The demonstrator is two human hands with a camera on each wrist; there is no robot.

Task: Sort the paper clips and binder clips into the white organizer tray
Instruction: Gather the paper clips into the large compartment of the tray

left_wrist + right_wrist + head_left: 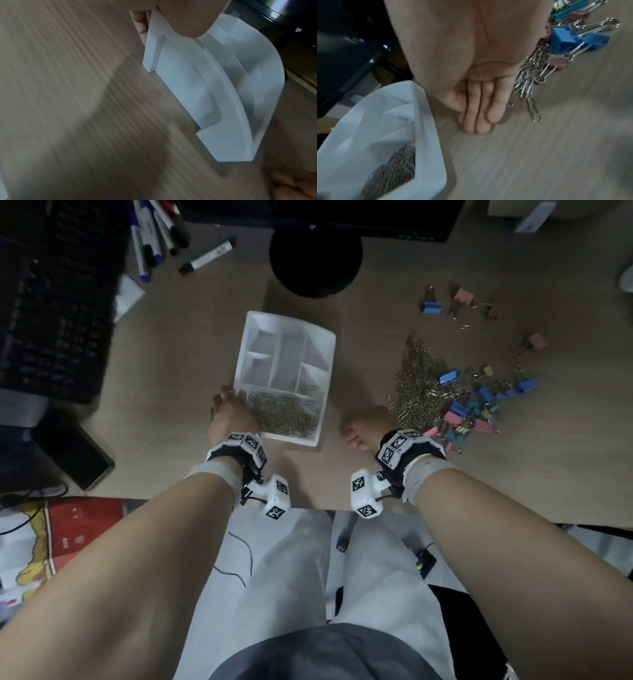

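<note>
The white organizer tray [327, 378] sits mid-table, and its near long compartment holds a heap of paper clips [284, 414]. My left hand [229, 402] grips the tray's near left corner. In the left wrist view the thumb [188, 17] lies over the tray's rim [180, 88] with the fingers [140, 24] outside it. My right hand [356, 433] is empty on the table between the tray and the loose paper clip pile [418, 385]. Its straight fingers [479, 115] touch the wood, with paper clips [530, 81] just beside them. Coloured binder clips [479, 405] lie mixed in to the right.
A few more binder clips [459, 302] lie scattered at the back right. A black monitor base [315, 258] stands behind the tray. At the left are a keyboard [58, 313], markers [205, 258] and a phone [85, 460]. The table's front edge runs just under my wrists.
</note>
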